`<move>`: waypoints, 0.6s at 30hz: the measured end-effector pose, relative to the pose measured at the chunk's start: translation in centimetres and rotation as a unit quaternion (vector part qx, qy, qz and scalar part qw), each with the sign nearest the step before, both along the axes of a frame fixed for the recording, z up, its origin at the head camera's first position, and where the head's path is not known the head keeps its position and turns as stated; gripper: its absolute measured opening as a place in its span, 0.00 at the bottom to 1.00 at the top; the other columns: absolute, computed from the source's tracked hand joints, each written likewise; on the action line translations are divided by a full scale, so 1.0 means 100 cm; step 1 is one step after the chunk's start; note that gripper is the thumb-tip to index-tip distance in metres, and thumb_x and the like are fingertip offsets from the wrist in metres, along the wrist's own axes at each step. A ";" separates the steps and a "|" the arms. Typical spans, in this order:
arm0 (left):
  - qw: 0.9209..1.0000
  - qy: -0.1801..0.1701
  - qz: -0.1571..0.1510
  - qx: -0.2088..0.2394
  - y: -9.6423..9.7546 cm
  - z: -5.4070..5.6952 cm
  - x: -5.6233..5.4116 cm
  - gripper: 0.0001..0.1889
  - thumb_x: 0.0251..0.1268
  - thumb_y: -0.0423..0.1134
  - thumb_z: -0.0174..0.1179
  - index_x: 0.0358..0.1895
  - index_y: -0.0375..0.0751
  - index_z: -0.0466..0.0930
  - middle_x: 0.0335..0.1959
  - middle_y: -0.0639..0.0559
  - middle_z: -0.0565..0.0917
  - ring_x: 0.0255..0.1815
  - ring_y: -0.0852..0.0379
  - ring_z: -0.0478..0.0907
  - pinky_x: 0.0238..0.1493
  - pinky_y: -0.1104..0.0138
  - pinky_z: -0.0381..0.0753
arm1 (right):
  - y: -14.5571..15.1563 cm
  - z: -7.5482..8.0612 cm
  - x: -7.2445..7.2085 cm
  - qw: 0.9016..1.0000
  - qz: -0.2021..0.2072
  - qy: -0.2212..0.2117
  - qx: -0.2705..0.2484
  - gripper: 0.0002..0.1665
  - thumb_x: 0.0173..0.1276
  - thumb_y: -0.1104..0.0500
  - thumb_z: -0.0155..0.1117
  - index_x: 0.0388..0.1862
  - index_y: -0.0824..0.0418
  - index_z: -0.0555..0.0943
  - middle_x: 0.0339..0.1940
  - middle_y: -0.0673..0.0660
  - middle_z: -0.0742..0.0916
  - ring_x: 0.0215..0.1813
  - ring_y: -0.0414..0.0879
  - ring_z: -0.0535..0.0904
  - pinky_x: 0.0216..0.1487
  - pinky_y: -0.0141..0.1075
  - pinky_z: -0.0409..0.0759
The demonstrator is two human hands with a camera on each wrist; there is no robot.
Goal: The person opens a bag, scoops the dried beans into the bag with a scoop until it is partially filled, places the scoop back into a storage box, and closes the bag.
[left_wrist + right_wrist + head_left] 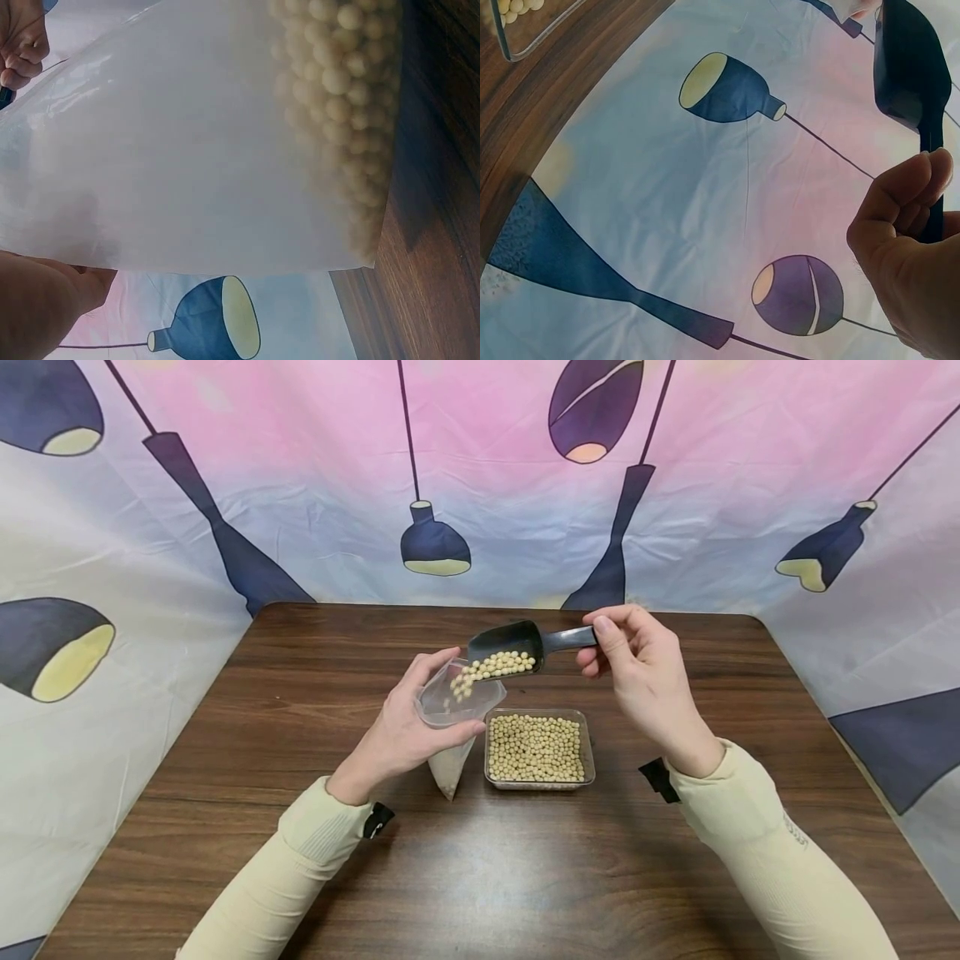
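My right hand (648, 672) pinches the handle of a black scoop (517, 643) between thumb and fingers. The scoop tilts down to the left, and soybeans (506, 663) slide off its lip into the mouth of a translucent plastic bag (457, 697). Thumb and fingers of my left hand (408, 714) hold that mouth spread wide. In the left wrist view, beans (341, 97) fill the lower part of the bag. Below the scoop, a clear plastic container (591, 768) full of the same beans sits on the table, just right of the bag.
A brown wood-grain table (525, 877) lies under both hands. Behind it hangs a backdrop cloth (322, 535) printed with dark lamps, reaching down to the table's far edge.
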State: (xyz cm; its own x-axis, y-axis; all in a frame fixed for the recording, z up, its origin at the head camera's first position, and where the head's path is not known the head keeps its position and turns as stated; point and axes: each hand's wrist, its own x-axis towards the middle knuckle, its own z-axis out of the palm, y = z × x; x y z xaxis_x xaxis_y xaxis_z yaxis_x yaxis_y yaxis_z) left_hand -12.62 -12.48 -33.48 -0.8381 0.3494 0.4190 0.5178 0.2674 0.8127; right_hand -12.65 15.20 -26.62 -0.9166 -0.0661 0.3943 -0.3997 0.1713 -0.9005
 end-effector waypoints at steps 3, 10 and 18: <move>1.000 0.000 0.000 0.001 0.000 0.000 0.000 0.45 0.47 0.36 0.77 0.70 0.47 0.64 0.56 0.55 0.74 0.55 0.56 0.73 0.57 0.53 0.72 | 0.000 0.001 0.001 1.000 -0.003 0.004 0.001 0.14 0.77 0.59 0.52 0.47 0.70 0.77 0.24 0.55 0.84 0.25 0.42 0.81 0.33 0.32 0.82; 1.000 0.004 0.000 -0.001 0.000 0.000 0.000 0.45 0.47 0.37 0.77 0.71 0.46 0.64 0.56 0.54 0.74 0.55 0.55 0.73 0.56 0.54 0.72 | -0.002 0.002 0.005 0.999 -0.016 0.034 0.009 0.14 0.76 0.60 0.52 0.48 0.70 0.77 0.25 0.58 0.83 0.27 0.44 0.82 0.33 0.33 0.82; 1.000 0.003 0.001 0.001 0.000 0.000 0.000 0.45 0.47 0.36 0.77 0.71 0.47 0.64 0.55 0.52 0.75 0.56 0.55 0.72 0.58 0.55 0.70 | -0.006 0.007 0.016 0.991 -0.028 0.116 0.054 0.11 0.76 0.63 0.53 0.47 0.70 0.77 0.29 0.59 0.82 0.31 0.47 0.82 0.35 0.31 0.81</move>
State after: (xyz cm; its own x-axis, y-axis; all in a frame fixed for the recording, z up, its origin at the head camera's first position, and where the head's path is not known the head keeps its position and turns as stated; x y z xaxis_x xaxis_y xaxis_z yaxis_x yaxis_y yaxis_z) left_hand -12.66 -12.51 -33.53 -0.8362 0.3472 0.4245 0.5221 0.2670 0.8100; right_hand -11.09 14.61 -25.95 -0.8052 -0.0705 0.5888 -0.5814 0.2894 -0.7604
